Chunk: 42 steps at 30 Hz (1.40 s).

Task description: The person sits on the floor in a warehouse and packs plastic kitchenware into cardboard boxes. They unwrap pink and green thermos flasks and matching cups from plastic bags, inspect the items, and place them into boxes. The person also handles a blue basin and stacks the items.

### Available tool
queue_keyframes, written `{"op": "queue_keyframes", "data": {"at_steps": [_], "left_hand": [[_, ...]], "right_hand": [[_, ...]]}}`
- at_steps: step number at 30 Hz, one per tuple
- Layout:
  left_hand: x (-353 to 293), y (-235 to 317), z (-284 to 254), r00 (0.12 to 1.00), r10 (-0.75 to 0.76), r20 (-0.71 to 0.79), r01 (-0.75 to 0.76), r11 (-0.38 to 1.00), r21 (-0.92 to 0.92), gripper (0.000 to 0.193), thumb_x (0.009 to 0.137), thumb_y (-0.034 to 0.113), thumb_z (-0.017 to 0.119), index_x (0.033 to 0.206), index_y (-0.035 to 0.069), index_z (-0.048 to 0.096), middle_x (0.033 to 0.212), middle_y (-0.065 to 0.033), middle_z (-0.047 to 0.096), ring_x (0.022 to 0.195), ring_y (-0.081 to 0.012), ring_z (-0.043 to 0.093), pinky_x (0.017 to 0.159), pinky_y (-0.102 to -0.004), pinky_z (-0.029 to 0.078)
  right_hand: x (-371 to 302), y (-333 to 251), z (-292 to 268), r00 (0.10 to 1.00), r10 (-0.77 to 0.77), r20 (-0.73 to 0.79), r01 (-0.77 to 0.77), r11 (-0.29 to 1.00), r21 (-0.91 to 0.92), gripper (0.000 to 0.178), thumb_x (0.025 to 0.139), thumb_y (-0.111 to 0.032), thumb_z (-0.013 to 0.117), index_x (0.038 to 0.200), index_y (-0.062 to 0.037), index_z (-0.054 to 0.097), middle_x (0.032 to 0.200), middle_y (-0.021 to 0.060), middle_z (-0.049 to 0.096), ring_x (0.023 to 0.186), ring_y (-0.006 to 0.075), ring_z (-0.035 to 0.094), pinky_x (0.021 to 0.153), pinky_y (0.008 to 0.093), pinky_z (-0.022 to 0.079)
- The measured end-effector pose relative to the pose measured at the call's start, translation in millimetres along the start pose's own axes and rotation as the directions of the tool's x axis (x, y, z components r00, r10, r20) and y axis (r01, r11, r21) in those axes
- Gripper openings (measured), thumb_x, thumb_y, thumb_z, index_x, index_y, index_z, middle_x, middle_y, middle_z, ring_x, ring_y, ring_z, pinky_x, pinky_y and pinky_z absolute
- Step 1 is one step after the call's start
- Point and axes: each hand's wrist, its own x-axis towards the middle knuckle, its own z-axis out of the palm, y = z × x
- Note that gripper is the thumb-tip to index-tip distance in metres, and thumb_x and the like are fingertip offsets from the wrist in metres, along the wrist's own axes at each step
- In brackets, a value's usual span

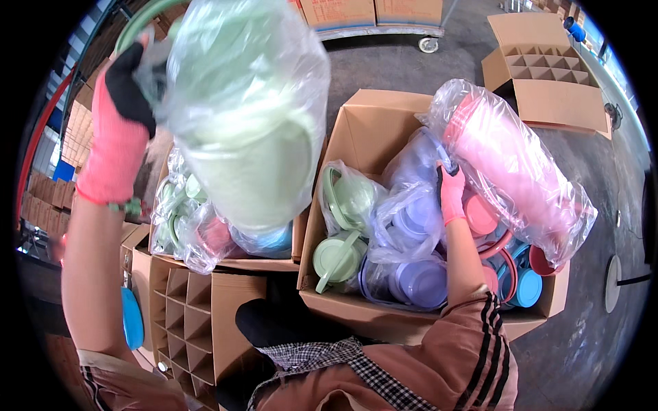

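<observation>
The left hand (125, 99) grips a bagged green jug (247, 164), probably light but slippery, its handle (130, 26) safest to hold; the right hand (452, 192) is hard to read.

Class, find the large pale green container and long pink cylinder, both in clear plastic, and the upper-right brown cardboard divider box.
Pale green plastic-wrapped container (243, 171): head view, its side.
Pink plastic-wrapped cylinder (510, 151): head view, its side.
Brown cardboard divider box (558, 103): head view, its near flap.
</observation>
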Motion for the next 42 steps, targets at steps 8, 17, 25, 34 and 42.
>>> {"op": "queue_keyframes", "data": {"at_steps": [8,17,25,34,42], "left_hand": [[29,-18,75,0.979,0.057,0.198,0.061,0.839,-0.541,0.025,0.081,0.012,0.044,0.096,-0.003,0.056,0.092,-0.0162,0.06,0.083,-0.0289,0.058,0.079,-0.038,0.047],[-35,-192,62,0.939,-0.343,-0.03,0.291,0.838,-0.461,0.012,0.08,0.011,0.052,0.087,0.002,0.056,0.074,-0.0051,0.056,0.063,-0.0159,0.054,0.057,-0.0275,0.044],[-116,-202,96,0.805,-0.581,0.121,0.562,0.811,0.162,0.028,0.073,0.018,0.066,0.092,-0.001,0.057,0.076,-0.0059,0.059,0.062,-0.0141,0.055,0.055,-0.0284,0.044],[-154,-239,88,0.73,-0.656,0.191,0.405,0.64,0.653,0.034,0.078,0.03,0.059,0.09,-0.001,0.057,0.072,-0.0076,0.058,0.065,-0.0169,0.053,0.059,-0.0306,0.041],[-232,-148,-2,0.776,-0.407,0.482,-0.104,0.672,0.733,0.04,0.076,0.021,0.062,0.11,0.002,0.051,0.115,-0.0195,0.048,0.104,-0.035,0.047,0.09,-0.0386,0.038]], "right_hand": [[-19,-26,-1,0.996,0.038,-0.077,-0.038,0.999,0.01,0.036,0.077,-0.019,0.062,0.104,0.0038,0.054,0.098,0.0122,0.059,0.088,0.0198,0.055,0.081,0.0308,0.041],[-36,-42,0,0.997,-0.018,-0.072,0.012,0.996,-0.085,0.037,0.077,-0.014,0.059,0.107,0.0047,0.051,0.104,0.0206,0.056,0.095,0.0293,0.054,0.084,0.0348,0.04],[-33,-21,6,0.994,-0.112,0.005,0.111,0.969,-0.219,0.04,0.075,-0.017,0.06,0.107,0.0049,0.05,0.103,0.0214,0.055,0.096,0.0327,0.052,0.085,0.0366,0.039],[-33,15,14,0.955,-0.125,0.267,0.226,0.892,-0.391,0.054,0.072,-0.023,0.062,0.115,0.0045,0.044,0.114,0.0236,0.047,0.108,0.0355,0.043,0.093,0.0401,0.033],[-34,25,5,0.946,-0.161,0.28,0.292,0.798,-0.528,0.052,0.069,-0.023,0.065,0.112,0.0012,0.048,0.113,0.0202,0.049,0.106,0.0337,0.045,0.091,0.039,0.036]]}}
